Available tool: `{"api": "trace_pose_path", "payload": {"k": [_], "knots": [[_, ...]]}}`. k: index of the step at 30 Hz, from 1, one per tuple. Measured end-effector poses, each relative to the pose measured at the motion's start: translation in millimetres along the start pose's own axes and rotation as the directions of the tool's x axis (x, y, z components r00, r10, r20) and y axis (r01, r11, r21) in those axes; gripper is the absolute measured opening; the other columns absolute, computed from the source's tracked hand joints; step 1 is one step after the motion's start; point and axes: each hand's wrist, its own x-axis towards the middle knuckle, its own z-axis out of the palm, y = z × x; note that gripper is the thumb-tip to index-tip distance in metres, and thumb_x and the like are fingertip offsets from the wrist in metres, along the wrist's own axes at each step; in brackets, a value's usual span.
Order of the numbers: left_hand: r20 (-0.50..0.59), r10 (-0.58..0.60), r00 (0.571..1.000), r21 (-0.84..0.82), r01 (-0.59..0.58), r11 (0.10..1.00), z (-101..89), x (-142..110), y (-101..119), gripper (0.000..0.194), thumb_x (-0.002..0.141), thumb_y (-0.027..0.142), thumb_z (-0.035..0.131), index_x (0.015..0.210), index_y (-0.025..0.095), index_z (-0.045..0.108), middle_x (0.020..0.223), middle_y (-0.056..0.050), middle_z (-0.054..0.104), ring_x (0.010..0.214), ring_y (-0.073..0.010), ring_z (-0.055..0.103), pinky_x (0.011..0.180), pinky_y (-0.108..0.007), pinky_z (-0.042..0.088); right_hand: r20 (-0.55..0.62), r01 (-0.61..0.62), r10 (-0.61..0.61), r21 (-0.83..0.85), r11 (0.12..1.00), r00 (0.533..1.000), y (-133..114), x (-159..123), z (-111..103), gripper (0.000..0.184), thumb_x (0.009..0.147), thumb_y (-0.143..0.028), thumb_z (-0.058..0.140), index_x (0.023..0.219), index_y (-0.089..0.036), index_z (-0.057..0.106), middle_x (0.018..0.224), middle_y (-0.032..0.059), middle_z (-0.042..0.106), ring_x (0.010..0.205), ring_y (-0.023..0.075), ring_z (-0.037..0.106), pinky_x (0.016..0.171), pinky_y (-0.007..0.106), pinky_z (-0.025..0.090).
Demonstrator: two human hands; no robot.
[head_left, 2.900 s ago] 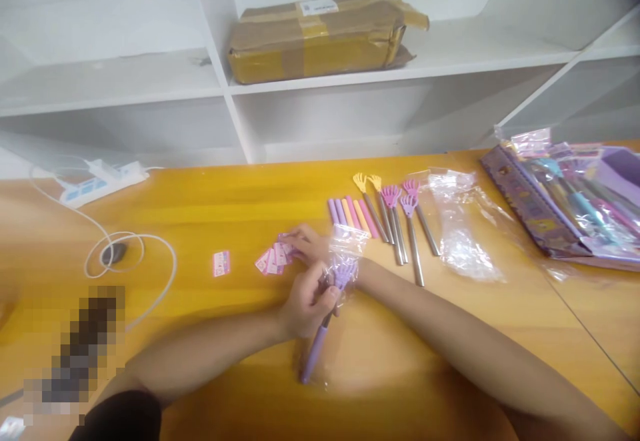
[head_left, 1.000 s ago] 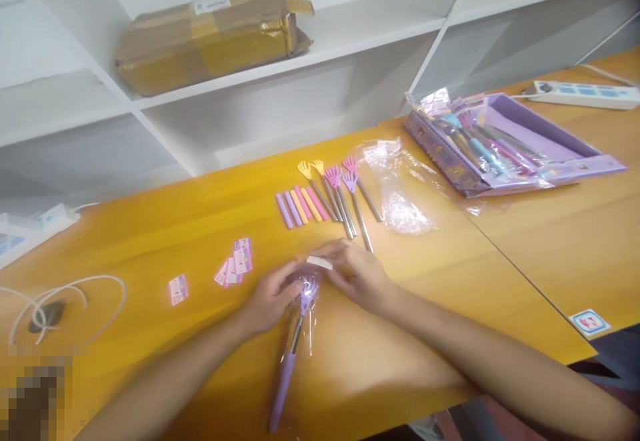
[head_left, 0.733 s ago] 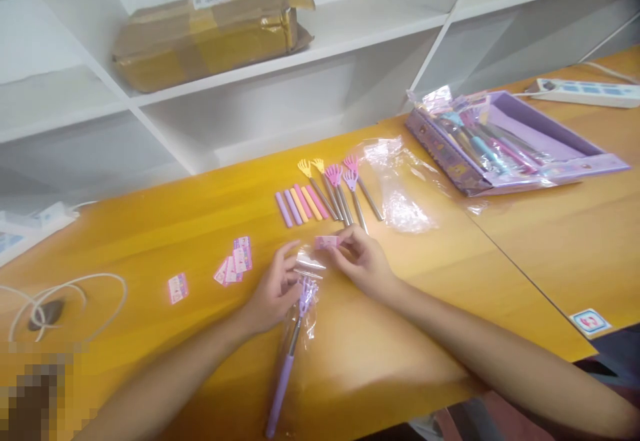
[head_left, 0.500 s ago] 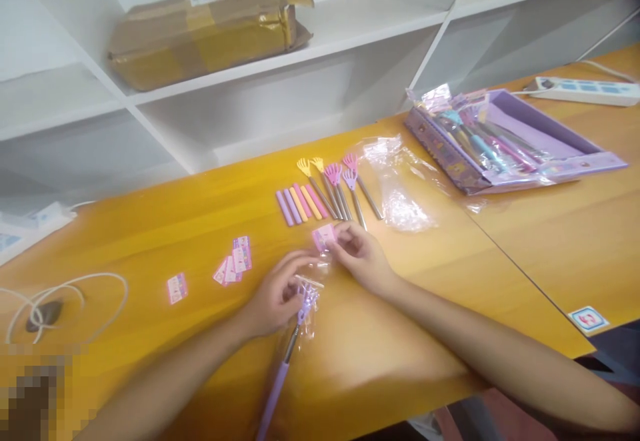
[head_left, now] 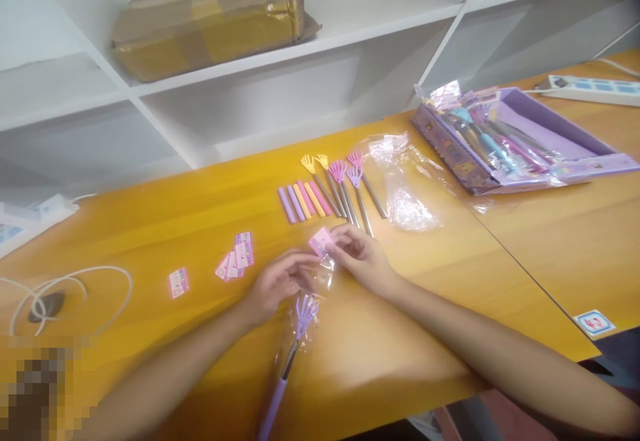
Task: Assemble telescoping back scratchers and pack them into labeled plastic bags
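From my end: R hand [head_left: 363, 254] pinches card [head_left: 321, 242]; bagged scratcher [head_left: 290, 361] lies below-left of it, long axis slanting down-left. L hand [head_left: 280, 284] nearer, fingers bent, can't tell if gripping.

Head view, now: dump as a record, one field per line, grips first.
right grip: holding a pink card
left grip: at top of clear bag; firmness unclear
bag contents: purple scratcher
loose cards: single card; overlapping cards
colored tubes: purple, yellow, pink
purple tray: bagged scratchers
shelf: cardboard box
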Motion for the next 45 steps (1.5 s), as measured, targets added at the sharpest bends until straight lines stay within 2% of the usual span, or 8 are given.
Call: {"api": "trace_pose_path", "payload": {"k": [4,8,12,15,20,28,39,45], "knots": [[0.003,0.011,1.000,-0.070,-0.011,0.998,1.2,2.5,-0.1,0.054,0.098,0.035,0.068,0.150,0.023,0.063,0.148,-0.018,0.061,0.119,-0.0323,0.070,0.105,-0.051,0.059,-0.095,0.124,-0.130,-0.068,0.990,0.987,-3.4,-1.9,-4.5,0.024,0.105,-0.046,0.068,0.099,-0.023,0.064,0.089,0.0033,0.070,0.080,0.0163,0.068,0.073,0.031,0.058],[-0.018,0.020,1.000,-0.205,-0.023,0.979,0.1,7.8,-2.0,0.056,0.093,0.032,0.067,0.148,0.018,0.065,0.151,-0.019,0.063,0.140,-0.0387,0.059,0.112,-0.055,0.052,-0.061,0.238,-0.256,-0.212,0.948,0.965,-8.0,-2.8,-7.6,0.017,0.106,-0.037,0.066,0.096,-0.023,0.067,0.086,0.0038,0.068,0.075,0.0165,0.064,0.069,0.032,0.054],[-0.114,-0.010,0.993,-0.344,-0.030,0.939,-2.3,10.6,0.0,0.054,0.087,0.025,0.060,0.138,0.011,0.071,0.142,-0.020,0.071,0.138,-0.0375,0.062,0.120,-0.058,0.043,-0.010,0.221,-0.239,-0.341,0.914,0.971,-7.7,-2.6,-5.1,0.017,0.106,-0.034,0.066,0.094,-0.022,0.069,0.084,0.0029,0.067,0.069,0.0141,0.059,0.062,0.029,0.050],[-0.114,-0.048,0.992,-0.402,-0.002,0.916,-2.7,11.4,3.5,0.055,0.083,0.026,0.059,0.133,0.010,0.073,0.135,-0.020,0.075,0.136,-0.0386,0.064,0.121,-0.060,0.039,-0.009,0.220,-0.241,-0.380,0.899,0.970,-6.4,-2.2,-4.1,0.016,0.105,-0.033,0.067,0.095,-0.021,0.070,0.082,0.0026,0.066,0.067,0.0136,0.059,0.060,0.029,0.048],[-0.121,-0.065,0.991,-0.433,0.006,0.901,-1.3,13.5,5.7,0.056,0.081,0.028,0.060,0.133,0.011,0.074,0.138,-0.020,0.074,0.139,-0.0407,0.061,0.122,-0.063,0.038,-0.015,0.226,-0.255,-0.414,0.882,0.967,-5.8,-2.1,-6.3,0.010,0.104,-0.030,0.069,0.101,-0.022,0.071,0.082,0.0016,0.065,0.067,0.0128,0.059,0.060,0.028,0.049],[-0.126,-0.065,0.990,-0.439,0.003,0.899,-1.2,13.1,4.1,0.060,0.083,0.025,0.057,0.140,0.012,0.071,0.142,-0.017,0.072,0.137,-0.0368,0.064,0.127,-0.063,0.033,0.055,0.281,-0.287,-0.446,0.850,0.956,-3.3,-3.0,-5.2,0.007,0.104,-0.025,0.068,0.110,-0.023,0.069,0.083,0.0007,0.067,0.069,0.0135,0.063,0.062,0.028,0.052],[-0.068,-0.028,0.997,-0.465,-0.007,0.885,-2.2,13.8,3.5,0.061,0.086,0.022,0.054,0.144,0.013,0.069,0.141,-0.016,0.074,0.134,-0.0363,0.065,0.120,-0.059,0.042,0.135,0.373,-0.353,-0.469,0.800,0.926,-4.9,-2.3,-6.2,0.012,0.102,-0.019,0.070,0.114,-0.021,0.073,0.092,0.0028,0.068,0.073,0.0124,0.060,0.066,0.026,0.052],[-0.088,-0.035,0.995,-0.463,-0.010,0.886,-3.2,12.3,3.2,0.062,0.086,0.020,0.052,0.145,0.014,0.069,0.154,-0.014,0.065,0.139,-0.0338,0.060,0.115,-0.052,0.046,0.224,0.414,-0.350,-0.432,0.801,0.910,-7.9,-3.6,-7.5,0.015,0.102,-0.017,0.066,0.115,-0.021,0.073,0.096,0.0052,0.064,0.081,0.0152,0.062,0.071,0.030,0.054]]}}
